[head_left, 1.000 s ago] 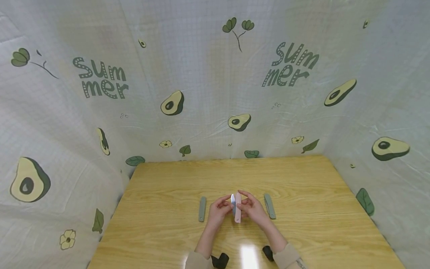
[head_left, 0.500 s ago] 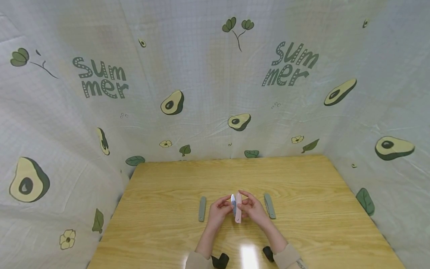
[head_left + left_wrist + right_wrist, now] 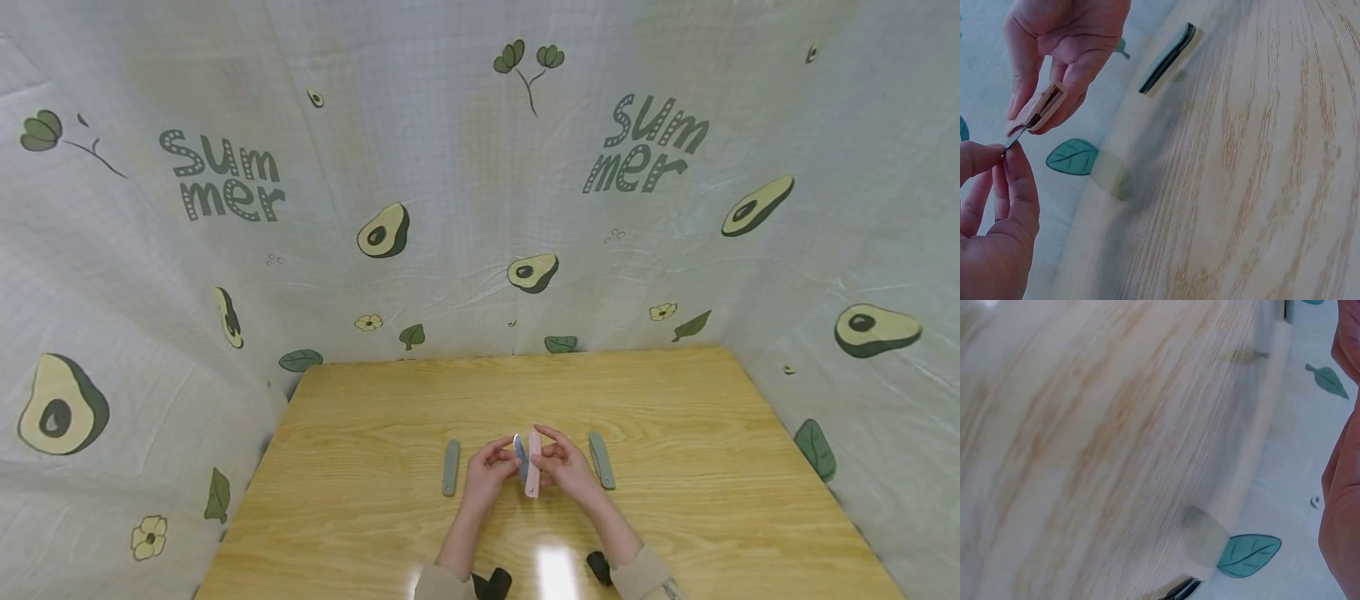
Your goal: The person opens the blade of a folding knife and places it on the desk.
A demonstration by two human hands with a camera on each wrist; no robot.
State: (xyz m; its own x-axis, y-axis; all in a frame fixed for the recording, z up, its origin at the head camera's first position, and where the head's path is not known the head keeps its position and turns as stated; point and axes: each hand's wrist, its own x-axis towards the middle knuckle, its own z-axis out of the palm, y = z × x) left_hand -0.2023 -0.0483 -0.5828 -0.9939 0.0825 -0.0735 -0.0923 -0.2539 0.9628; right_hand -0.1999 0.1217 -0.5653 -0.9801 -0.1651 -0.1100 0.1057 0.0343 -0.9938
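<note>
- Behind your work hangs a pale curtain [image 3: 450,150] printed with avocados, leaves and "summer", and in front of it is a wood-grain table [image 3: 360,417]
- Your pink folding knife [image 3: 533,477] sits between your hands, apparently raised over the table, with a green knife [image 3: 451,468] lying to its left and another green knife [image 3: 602,461] to its right
- Your left hand [image 3: 486,471] pinches the blade [image 3: 520,447] between thumb and fingertip, the other fingers loosely bent
- Your right hand [image 3: 570,471] holds the pink handle with the thumb across its face and the fingers bent behind; you cannot tell from here exactly where each fingertip presses
- The main risk, as you might judge it, is the blade slipping from that small pinch and springing back into the slot, which could nip a right fingertip resting near it
- Sliding your left fingers along the metal could also cut you; which side is sharp is too small to tell
- The handle's long axis runs away from you, nearly straight, with the rivet [image 3: 531,490] end nearest you
- The blade is partly unfolded, its tip pointing away and slightly left, making a narrow V with the handle
</note>
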